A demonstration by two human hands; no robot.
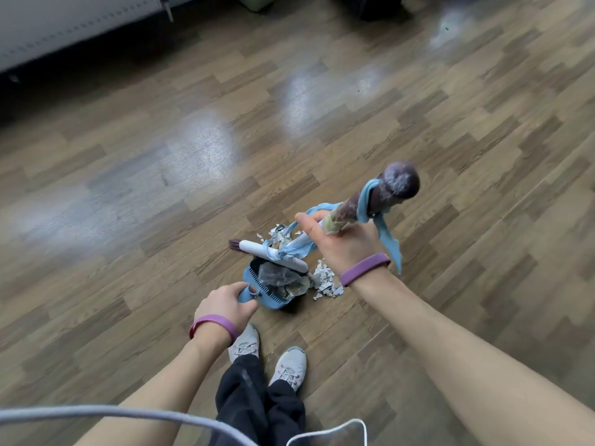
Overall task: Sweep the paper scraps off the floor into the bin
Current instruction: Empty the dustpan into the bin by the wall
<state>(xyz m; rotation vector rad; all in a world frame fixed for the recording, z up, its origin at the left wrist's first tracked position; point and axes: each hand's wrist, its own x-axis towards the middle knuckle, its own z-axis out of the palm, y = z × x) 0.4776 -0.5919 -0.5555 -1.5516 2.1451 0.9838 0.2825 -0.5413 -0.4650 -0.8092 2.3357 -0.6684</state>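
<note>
My left hand (pixel 225 304) grips the handle of a blue dustpan (pixel 257 284) that sits on the wooden floor just in front of my shoes. Crumpled paper and plastic lie inside the pan. My right hand (pixel 338 243) holds the broom handle (pixel 370 201), which is dark, worn and wrapped with light blue cloth strips. The white broom head (pixel 273 254) lies across the pan's far edge. A pile of grey-white paper scraps (pixel 325 281) lies on the floor to the right of the pan, and a few more scraps (pixel 277 235) lie beyond the broom head.
My two grey shoes (pixel 270 355) stand right behind the dustpan. A white radiator or panel (pixel 64 30) runs along the upper left. A pale green object (pixel 254 1) and a dark object (pixel 380 4) stand at the top edge. Bare wooden floor spreads all round.
</note>
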